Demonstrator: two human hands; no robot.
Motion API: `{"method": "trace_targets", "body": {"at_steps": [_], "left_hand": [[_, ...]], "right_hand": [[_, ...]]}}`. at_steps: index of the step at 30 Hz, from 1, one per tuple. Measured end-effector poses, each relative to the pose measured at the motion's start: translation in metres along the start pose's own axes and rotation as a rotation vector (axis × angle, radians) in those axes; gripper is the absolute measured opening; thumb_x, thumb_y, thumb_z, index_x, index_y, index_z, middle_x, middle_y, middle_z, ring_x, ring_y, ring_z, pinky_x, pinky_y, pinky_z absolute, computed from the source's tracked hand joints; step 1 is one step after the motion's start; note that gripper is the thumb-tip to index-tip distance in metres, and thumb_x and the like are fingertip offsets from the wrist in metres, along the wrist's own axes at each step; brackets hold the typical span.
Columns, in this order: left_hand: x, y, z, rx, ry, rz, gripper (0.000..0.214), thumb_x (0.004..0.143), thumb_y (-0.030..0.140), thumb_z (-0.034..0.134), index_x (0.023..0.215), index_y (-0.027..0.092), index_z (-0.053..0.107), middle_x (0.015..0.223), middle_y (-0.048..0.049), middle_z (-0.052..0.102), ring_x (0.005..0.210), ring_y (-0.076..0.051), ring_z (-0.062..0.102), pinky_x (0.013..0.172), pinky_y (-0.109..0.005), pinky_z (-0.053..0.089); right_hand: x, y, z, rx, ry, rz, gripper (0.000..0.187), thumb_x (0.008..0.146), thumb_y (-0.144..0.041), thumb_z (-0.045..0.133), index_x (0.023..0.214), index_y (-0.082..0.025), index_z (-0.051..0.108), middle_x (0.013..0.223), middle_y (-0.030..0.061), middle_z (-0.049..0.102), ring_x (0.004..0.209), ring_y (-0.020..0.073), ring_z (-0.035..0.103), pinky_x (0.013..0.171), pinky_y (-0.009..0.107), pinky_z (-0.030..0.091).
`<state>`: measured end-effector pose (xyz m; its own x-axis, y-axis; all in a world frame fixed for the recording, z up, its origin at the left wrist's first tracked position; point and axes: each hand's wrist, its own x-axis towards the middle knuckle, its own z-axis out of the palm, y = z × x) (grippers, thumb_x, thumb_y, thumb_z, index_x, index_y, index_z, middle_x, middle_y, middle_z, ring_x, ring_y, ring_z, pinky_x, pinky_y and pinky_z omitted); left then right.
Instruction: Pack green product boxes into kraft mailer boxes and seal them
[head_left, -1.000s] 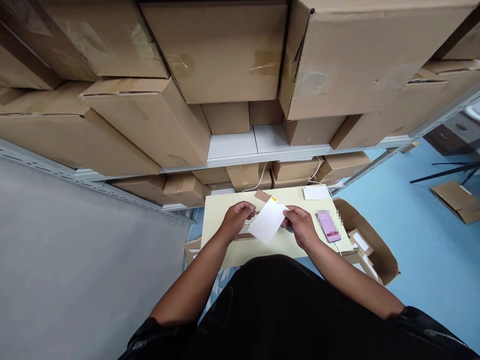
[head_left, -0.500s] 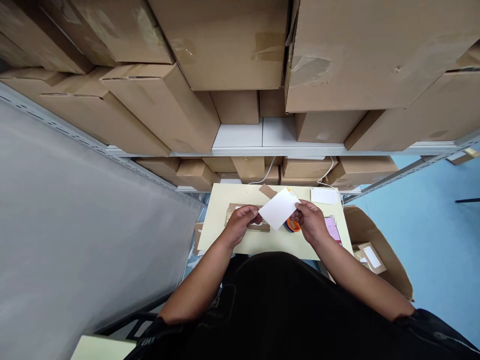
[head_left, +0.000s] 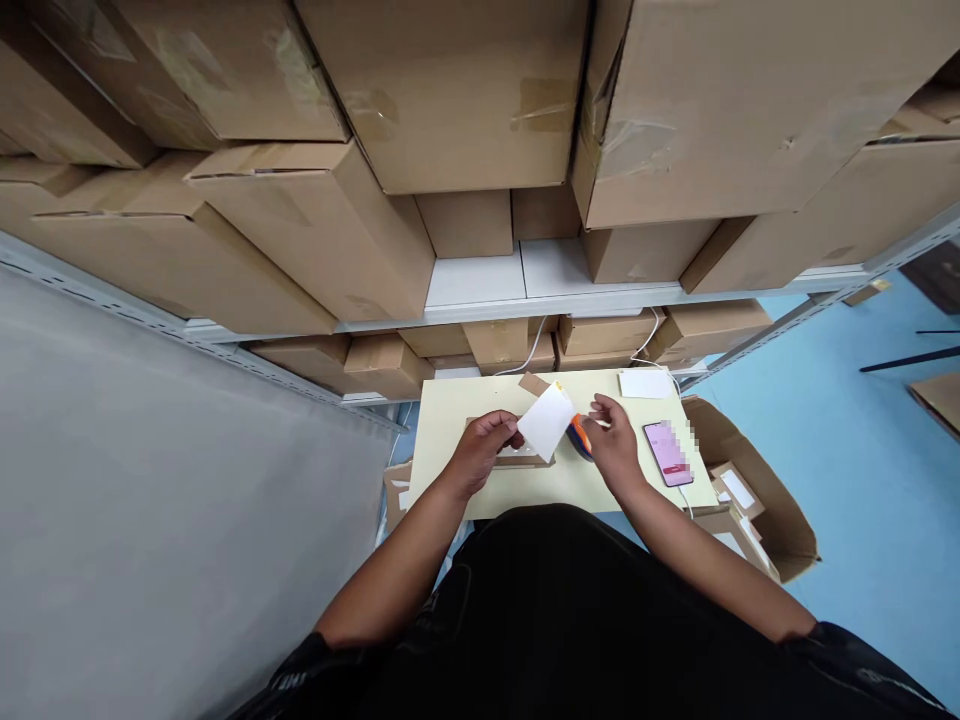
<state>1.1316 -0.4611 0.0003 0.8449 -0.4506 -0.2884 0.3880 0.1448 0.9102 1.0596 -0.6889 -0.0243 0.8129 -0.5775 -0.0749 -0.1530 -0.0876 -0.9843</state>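
My left hand (head_left: pixel 486 445) pinches the lower left edge of a white sheet (head_left: pixel 546 421) and holds it tilted above a small pale yellow table (head_left: pixel 450 420). Just right of the sheet, my right hand (head_left: pixel 611 432) has its fingers curled, and I cannot make out anything in them. An orange and blue tape roll (head_left: pixel 580 435) lies on the table between the sheet and my right hand. A flat brown cardboard piece (head_left: pixel 517 458) lies under my left hand.
A phone (head_left: pixel 667 452) with a lit pink screen lies on the table's right side, a white cable leading off it. A white card (head_left: pixel 645 384) sits at the far right corner. Shelves of brown cartons (head_left: pixel 450 90) rise behind. An open carton (head_left: pixel 750 490) stands on the blue floor at right.
My right hand has let go of the white sheet and moved slightly right. The sheet now hangs from my left hand alone and looks narrower. The phone shows fully again.
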Motion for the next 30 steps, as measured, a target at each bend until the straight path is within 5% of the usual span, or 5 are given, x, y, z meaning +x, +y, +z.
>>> {"method": "trace_targets", "body": {"at_steps": [3,6,12,30], "left_hand": [[0.000,0.008,-0.006,0.087,-0.014,0.014,0.030,0.083,0.046,0.077,0.079,0.017,0.070,0.072,-0.0028,0.067,0.071,-0.015,0.059,0.076,-0.031,0.047],[-0.002,0.015,-0.007,0.125,-0.060,0.034,0.030,0.085,0.047,0.075,0.080,0.017,0.070,0.074,-0.0025,0.067,0.074,-0.016,0.058,0.079,-0.031,0.047],[-0.005,0.019,-0.006,0.137,-0.149,0.092,0.035,0.089,0.050,0.074,0.082,0.016,0.070,0.078,-0.0029,0.065,0.078,-0.016,0.056,0.080,-0.031,0.047],[-0.003,-0.003,0.006,-0.069,-0.086,-0.017,0.040,0.086,0.054,0.078,0.081,0.018,0.063,0.077,0.0001,0.059,0.074,-0.013,0.052,0.074,-0.027,0.045]], "right_hand": [[-0.020,-0.020,0.009,-0.276,-0.011,-0.485,0.037,0.088,-0.037,0.073,0.123,-0.024,0.070,0.121,0.0130,0.065,0.117,0.0306,0.063,0.103,0.053,0.054],[-0.033,-0.041,0.026,-0.315,-0.245,-0.676,0.024,0.095,-0.030,0.069,0.118,-0.027,0.073,0.115,0.0105,0.070,0.109,0.0273,0.067,0.098,0.046,0.057],[-0.038,-0.046,0.054,-0.230,-0.322,-0.604,0.013,0.099,-0.026,0.065,0.108,-0.027,0.075,0.096,0.0048,0.076,0.088,0.0212,0.071,0.082,0.036,0.058],[-0.036,-0.042,0.050,-0.313,-0.360,-0.506,0.016,0.098,-0.031,0.063,0.101,-0.028,0.078,0.093,0.0057,0.078,0.090,0.0235,0.072,0.086,0.038,0.057]]}}
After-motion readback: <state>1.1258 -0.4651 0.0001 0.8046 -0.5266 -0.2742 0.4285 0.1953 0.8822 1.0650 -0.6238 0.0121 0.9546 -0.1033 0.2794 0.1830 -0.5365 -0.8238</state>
